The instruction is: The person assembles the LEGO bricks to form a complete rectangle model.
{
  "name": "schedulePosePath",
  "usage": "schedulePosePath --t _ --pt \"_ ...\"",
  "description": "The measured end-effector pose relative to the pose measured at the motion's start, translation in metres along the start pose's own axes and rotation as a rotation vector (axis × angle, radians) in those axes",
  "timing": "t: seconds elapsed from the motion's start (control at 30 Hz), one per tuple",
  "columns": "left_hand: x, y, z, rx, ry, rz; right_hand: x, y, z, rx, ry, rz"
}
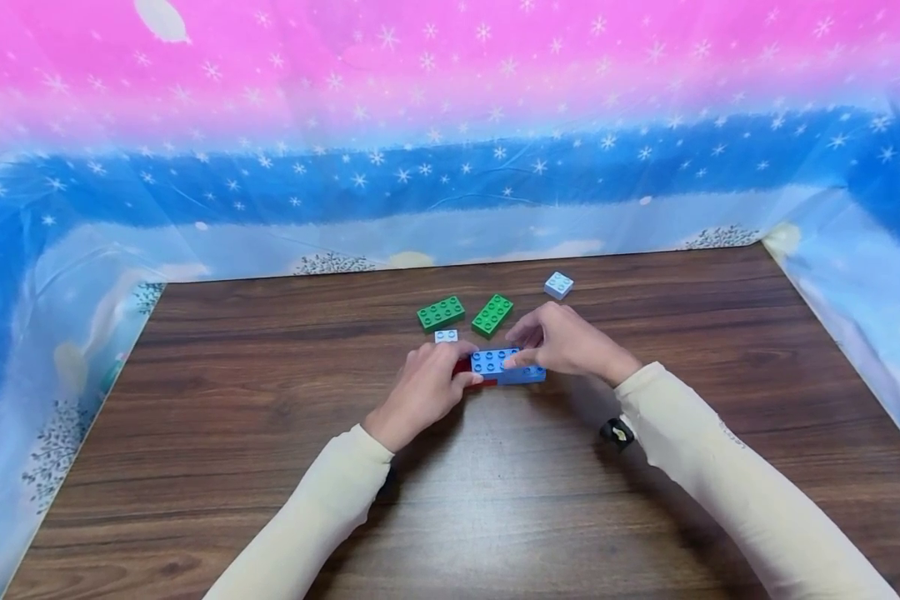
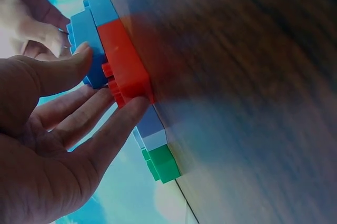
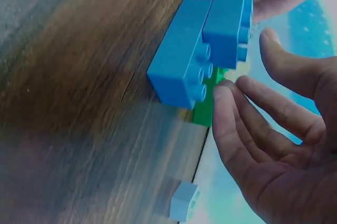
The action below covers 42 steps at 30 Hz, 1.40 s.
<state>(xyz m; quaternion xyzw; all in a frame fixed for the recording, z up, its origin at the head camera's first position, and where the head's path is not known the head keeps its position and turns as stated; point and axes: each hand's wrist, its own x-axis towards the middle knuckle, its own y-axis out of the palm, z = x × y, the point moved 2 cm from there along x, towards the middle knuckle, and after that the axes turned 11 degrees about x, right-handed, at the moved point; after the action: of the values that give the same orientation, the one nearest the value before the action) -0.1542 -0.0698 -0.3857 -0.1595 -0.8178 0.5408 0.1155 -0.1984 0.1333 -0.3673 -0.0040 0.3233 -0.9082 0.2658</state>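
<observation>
A red toy building brick (image 2: 124,55) and a blue brick (image 3: 179,50) lie end to end on the table. Another blue brick (image 1: 487,362) sits on top, bridging the two. My left hand (image 1: 429,379) holds this upper blue brick from the left. Its thumb presses the near side, a finger touches the end of the red brick, and other fingers are behind the stack. Over the right end hovers my right hand (image 1: 570,343), thumb and fingers spread apart. In the right wrist view a gap shows between its thumb and the upper brick.
Behind the stack lie two green bricks (image 1: 441,313) (image 1: 492,315). A small pale brick (image 1: 446,336) is just beyond the left hand, and another pale brick (image 1: 558,285) farther back right. A printed cloth (image 1: 450,175) walls the wooden table (image 1: 232,400) at back and sides.
</observation>
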Motion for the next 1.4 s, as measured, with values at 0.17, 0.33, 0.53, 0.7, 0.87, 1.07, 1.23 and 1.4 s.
schedulePosePath --t 0.17,0.33,0.53,0.7,0.87,1.07,1.23,1.4 --pt "-0.001 -0.001 0.001 -0.003 -0.008 0.017 0.007 -0.007 -0.009 0.013 -0.006 -0.076" --pt "-0.002 -0.003 0.002 -0.014 -0.021 0.026 0.016 -0.013 -0.017 -0.006 -0.022 -0.118" --pt "-0.004 -0.004 0.005 -0.008 -0.028 0.031 0.026 -0.014 -0.021 0.006 -0.044 -0.105" --pt "-0.006 -0.004 0.006 -0.008 -0.026 0.034 0.036 -0.011 -0.021 0.013 -0.049 -0.084" --pt "-0.007 -0.005 0.008 -0.010 -0.030 0.031 0.044 -0.008 -0.020 -0.021 -0.061 -0.053" --pt "-0.009 -0.006 0.010 -0.011 -0.034 0.028 0.053 -0.005 -0.017 -0.093 -0.089 -0.022" --pt "-0.009 -0.008 0.012 -0.010 -0.027 0.023 0.058 -0.004 -0.018 -0.107 -0.072 -0.017" --pt "-0.010 -0.009 0.014 0.000 -0.031 0.028 0.060 -0.003 -0.020 -0.116 -0.058 -0.008"
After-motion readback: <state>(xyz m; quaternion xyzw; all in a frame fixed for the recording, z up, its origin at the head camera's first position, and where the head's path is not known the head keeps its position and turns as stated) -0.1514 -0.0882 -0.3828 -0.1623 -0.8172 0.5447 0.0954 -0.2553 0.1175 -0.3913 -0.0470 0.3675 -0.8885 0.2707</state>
